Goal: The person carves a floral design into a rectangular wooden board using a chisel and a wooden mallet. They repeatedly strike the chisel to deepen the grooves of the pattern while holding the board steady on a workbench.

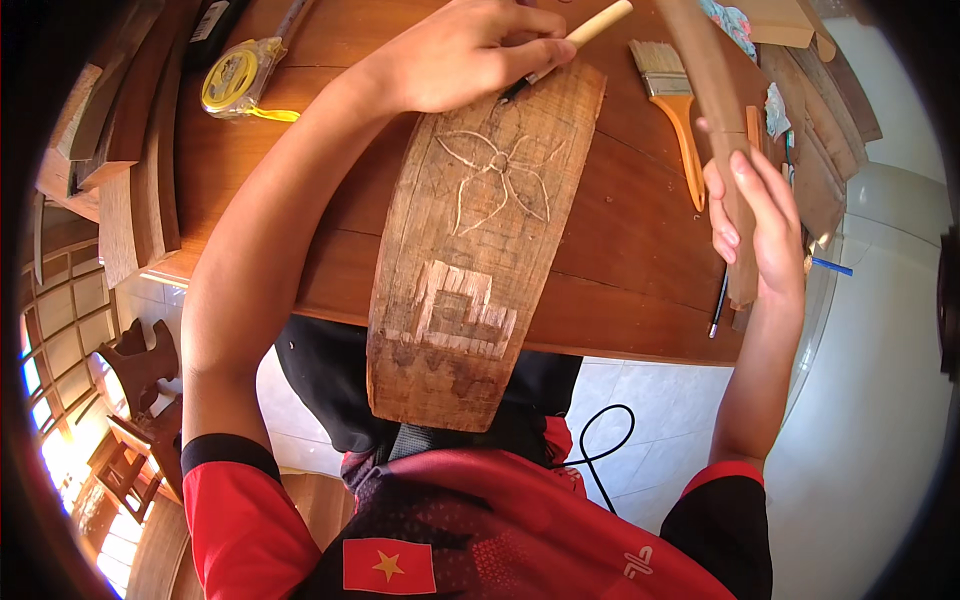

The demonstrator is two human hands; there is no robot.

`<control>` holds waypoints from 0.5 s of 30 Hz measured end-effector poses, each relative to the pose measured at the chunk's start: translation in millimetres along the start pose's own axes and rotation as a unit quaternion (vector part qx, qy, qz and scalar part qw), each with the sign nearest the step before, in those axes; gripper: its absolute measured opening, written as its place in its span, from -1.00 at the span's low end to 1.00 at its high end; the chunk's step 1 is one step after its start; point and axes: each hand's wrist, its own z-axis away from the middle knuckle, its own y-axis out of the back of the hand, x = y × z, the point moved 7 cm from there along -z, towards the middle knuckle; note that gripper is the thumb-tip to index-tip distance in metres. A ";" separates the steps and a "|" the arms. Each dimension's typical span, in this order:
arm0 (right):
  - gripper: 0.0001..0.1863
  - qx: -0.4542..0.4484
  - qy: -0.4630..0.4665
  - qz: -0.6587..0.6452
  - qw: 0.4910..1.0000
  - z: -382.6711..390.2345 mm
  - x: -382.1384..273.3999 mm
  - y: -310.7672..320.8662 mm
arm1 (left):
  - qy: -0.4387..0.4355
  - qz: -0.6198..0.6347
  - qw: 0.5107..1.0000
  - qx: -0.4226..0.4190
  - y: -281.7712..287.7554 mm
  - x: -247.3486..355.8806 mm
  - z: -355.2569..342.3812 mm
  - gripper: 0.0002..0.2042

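Observation:
A curved wooden board [400, 270] lies over the table's near edge toward my lap. Its face bears a carved flower outline [500, 162] and, nearer me, a pale chipped-out square patch [455, 312]. At the board's far end my left hand [465, 62] is closed around a chisel [602, 22] with a light wooden handle. The chisel's dark tip meets the wood just beyond the flower. Off to the right, my right hand [762, 215] grips a long brown wooden bar [715, 85], raised and slightly blurred, its far end cut off by the picture's edge.
A flat paintbrush [672, 110] with an orange handle lies between board and bar. On the left are a yellow tape measure [235, 80] and stacked curved wood pieces [130, 150]. More wood pieces [815, 130] stand at right, near a blue pen [832, 267] and a dark pencil [718, 302].

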 end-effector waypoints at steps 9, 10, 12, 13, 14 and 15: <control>-0.52 -0.026 -0.064 0.043 0.997 -9.0 2.9 10.8 | 0.007 -0.024 1.000 0.018 -6.6 -8.8 0.5 -0.71; -0.52 -0.033 -0.053 0.042 0.997 -9.3 1.1 9.9 | 0.002 -0.022 1.000 0.018 -6.8 -7.8 0.4 -0.71; -0.51 -0.047 -0.030 0.036 0.998 -9.5 -4.0 7.0 | -0.008 -0.018 1.000 0.016 -5.7 -5.8 0.4 -0.72; -0.51 -0.049 -0.064 0.065 0.995 -6.9 -1.9 2.2 | -0.006 -0.020 1.000 0.015 -5.2 -5.7 0.9 -0.72; -0.51 -0.044 -0.050 0.051 0.996 -7.0 -4.3 3.2 | -0.005 -0.020 1.000 0.015 -5.4 -5.1 1.4 -0.72; -0.51 -0.039 -0.035 0.037 0.998 -7.3 -6.2 4.9 | -0.003 -0.021 1.000 0.015 -5.9 -4.6 1.9 -0.72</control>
